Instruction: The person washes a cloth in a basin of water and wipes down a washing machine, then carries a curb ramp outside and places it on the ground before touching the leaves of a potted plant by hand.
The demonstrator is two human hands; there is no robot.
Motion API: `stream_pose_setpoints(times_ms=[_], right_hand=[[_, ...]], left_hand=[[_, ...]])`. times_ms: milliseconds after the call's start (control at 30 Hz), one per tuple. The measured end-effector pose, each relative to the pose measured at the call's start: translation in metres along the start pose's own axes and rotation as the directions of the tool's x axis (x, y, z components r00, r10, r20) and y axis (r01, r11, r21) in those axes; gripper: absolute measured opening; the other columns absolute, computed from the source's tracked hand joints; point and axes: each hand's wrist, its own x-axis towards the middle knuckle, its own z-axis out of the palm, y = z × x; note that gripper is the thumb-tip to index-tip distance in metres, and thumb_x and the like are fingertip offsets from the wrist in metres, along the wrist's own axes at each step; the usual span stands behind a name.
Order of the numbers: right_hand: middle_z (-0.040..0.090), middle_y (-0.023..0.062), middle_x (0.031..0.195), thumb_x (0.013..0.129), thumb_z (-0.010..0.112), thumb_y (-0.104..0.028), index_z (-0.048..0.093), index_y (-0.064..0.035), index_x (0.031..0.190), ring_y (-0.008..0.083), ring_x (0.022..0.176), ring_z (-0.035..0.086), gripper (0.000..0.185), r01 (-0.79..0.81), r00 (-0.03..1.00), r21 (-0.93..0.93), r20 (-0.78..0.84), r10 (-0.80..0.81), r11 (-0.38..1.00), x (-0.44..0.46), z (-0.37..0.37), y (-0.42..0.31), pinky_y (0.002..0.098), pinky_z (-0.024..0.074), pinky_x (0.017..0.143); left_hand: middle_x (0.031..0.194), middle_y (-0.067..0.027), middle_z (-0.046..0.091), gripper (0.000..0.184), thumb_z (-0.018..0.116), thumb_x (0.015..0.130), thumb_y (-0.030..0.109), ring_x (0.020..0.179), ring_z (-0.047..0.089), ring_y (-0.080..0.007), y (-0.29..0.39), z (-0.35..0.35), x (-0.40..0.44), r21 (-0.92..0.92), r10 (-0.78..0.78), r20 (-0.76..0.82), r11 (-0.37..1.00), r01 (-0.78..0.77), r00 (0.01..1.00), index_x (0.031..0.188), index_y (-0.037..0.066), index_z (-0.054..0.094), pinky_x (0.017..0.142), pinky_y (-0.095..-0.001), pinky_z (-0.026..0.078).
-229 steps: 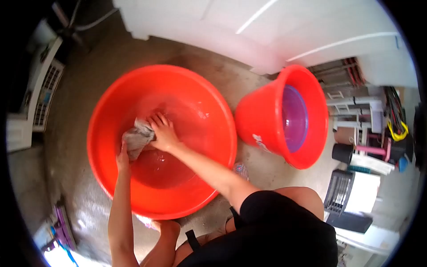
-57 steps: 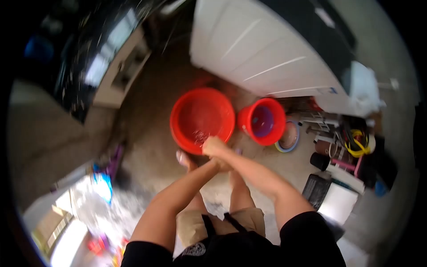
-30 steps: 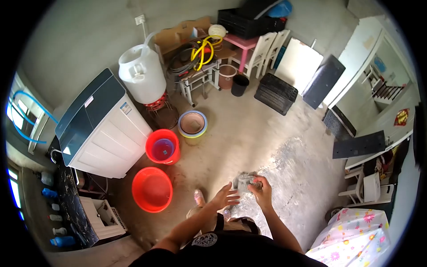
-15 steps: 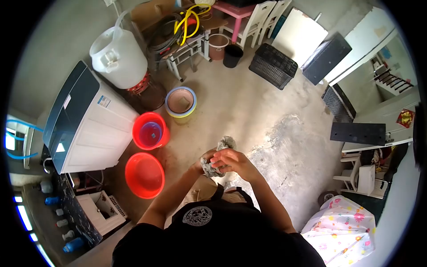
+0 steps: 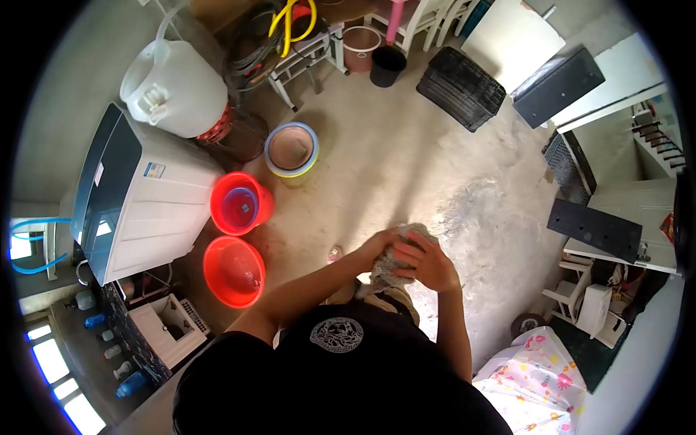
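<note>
Black shirt [image 5: 337, 388] pretty much filled the bottom of the frame. Just above it, a bit right of centre, both hands were clamped on a bunched-up grey cloth [image 5: 390, 274]: left hand [image 5: 378, 245] gripping its left side, right hand [image 5: 433, 267] with fingers curled over the front. Red basin [image 5: 234, 272] sat left of centre, red bucket [image 5: 264, 207] just above, black crate [image 5: 460, 88] way up top right.

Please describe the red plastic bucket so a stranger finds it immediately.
At left, find the boxy white machine with a dark top. To its right, beyond the wide red basin, stands the red plastic bucket; unlike the basin, it shows purple inside.
</note>
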Motion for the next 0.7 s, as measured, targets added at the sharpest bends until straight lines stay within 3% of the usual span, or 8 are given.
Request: stream_pose_setpoints(times_ms=[67,133,167,267,400,533,600,700], right_hand=[[0.047,0.0147,0.126,0.092,0.038,-0.040,0.041,-0.0115,0.128,0.0304,0.119,0.041,0.047,-0.025,0.996,-0.063,-0.088,0.020,0.998,-0.020,-0.077,-0.031,0.0474,0.0366,0.095],[0.048,0.0126,0.125,0.092,0.040,-0.041,0.041,-0.0126,0.129,0.0272,0.118,0.043,0.047,-0.065,0.843,-0.554,-0.476,-0.252,0.830,-0.042,-0.131,-0.055,0.0453,0.0371,0.095],[0.048,0.0113,0.125,0.092,0.041,-0.040,0.039,-0.0148,0.130,0.0248,0.117,0.043,0.047,-0.362,0.677,-0.670,-0.667,-0.312,0.648,-0.042,-0.121,-0.073,0.0437,0.0390,0.093],[0.046,0.0118,0.127,0.091,0.040,-0.041,0.036,-0.0112,0.132,0.0261,0.117,0.043,0.050,0.013,0.820,-0.452,-0.505,-0.267,0.892,-0.029,-0.105,-0.123,0.0448,0.0407,0.092],[0.047,0.0127,0.124,0.090,0.037,-0.050,0.040,-0.0084,0.127,0.0262,0.113,0.045,0.056,0.333,0.901,-0.036,-0.282,-0.329,0.942,0.040,-0.077,-0.161,0.0437,0.0377,0.094],[0.046,0.0139,0.122,0.090,0.033,-0.051,0.039,-0.0058,0.126,0.0281,0.112,0.046,0.058,0.345,0.935,0.238,-0.171,-0.310,0.908,0.058,-0.047,-0.199,0.0446,0.0395,0.091],[0.047,0.0131,0.121,0.092,0.033,-0.046,0.039,-0.0052,0.126,0.0270,0.111,0.047,0.053,0.288,0.956,0.354,-0.058,-0.287,0.890,0.074,-0.054,-0.206,0.0440,0.0415,0.089],[0.047,0.0132,0.120,0.093,0.036,-0.036,0.037,-0.0049,0.126,0.0274,0.111,0.047,0.046,0.146,0.952,0.148,-0.290,-0.098,0.978,0.097,-0.042,-0.232,0.0435,0.0427,0.089]], left_hand=[[0.102,-0.0128,0.057,0.043,0.059,0.079,0.017,0.087,0.060,-0.0224,0.008,-0.003,0.043,-0.167,-0.053,-0.062,0.985,0.042,0.997,0.117,0.002,0.046,0.075,-0.0328,0.052],[0.101,-0.0134,0.058,0.046,0.060,0.077,0.014,0.083,0.061,-0.0229,0.041,0.010,0.067,-0.144,-0.034,-0.151,0.990,0.012,0.988,0.118,0.001,0.045,0.074,-0.0336,0.052],[0.102,-0.0135,0.057,0.048,0.060,0.077,0.014,0.085,0.060,-0.0229,0.054,0.015,0.084,-0.028,0.055,-0.165,0.998,-0.061,0.985,0.120,0.001,0.043,0.075,-0.0330,0.051],[0.107,-0.0125,0.057,0.050,0.057,0.081,0.014,0.093,0.058,-0.0212,0.093,0.056,0.125,0.438,0.339,0.023,0.842,-0.314,0.940,0.126,0.001,0.040,0.082,-0.0300,0.047],[0.119,-0.0128,0.051,0.052,0.056,0.085,0.017,0.106,0.050,-0.0151,0.124,0.111,0.157,0.707,-0.007,0.392,0.642,-0.296,0.920,0.131,0.001,0.036,0.089,-0.0281,0.040],[0.126,-0.0171,0.045,0.059,0.046,0.089,0.040,0.111,0.049,-0.0302,0.169,0.145,0.165,0.132,-0.041,0.522,0.991,-0.033,0.852,0.133,0.004,0.032,0.090,-0.0416,0.042],[0.131,-0.0207,0.039,0.066,0.036,0.089,0.050,0.116,0.044,-0.0378,0.179,0.137,0.188,-0.010,-0.086,0.605,0.993,0.116,0.792,0.137,0.006,0.024,0.091,-0.0496,0.040],[0.136,-0.0211,0.032,0.069,0.033,0.087,0.055,0.120,0.038,-0.0388,0.185,0.100,0.223,-0.073,-0.132,0.680,0.967,0.245,0.722,0.139,0.011,0.018,0.093,-0.0514,0.037]])
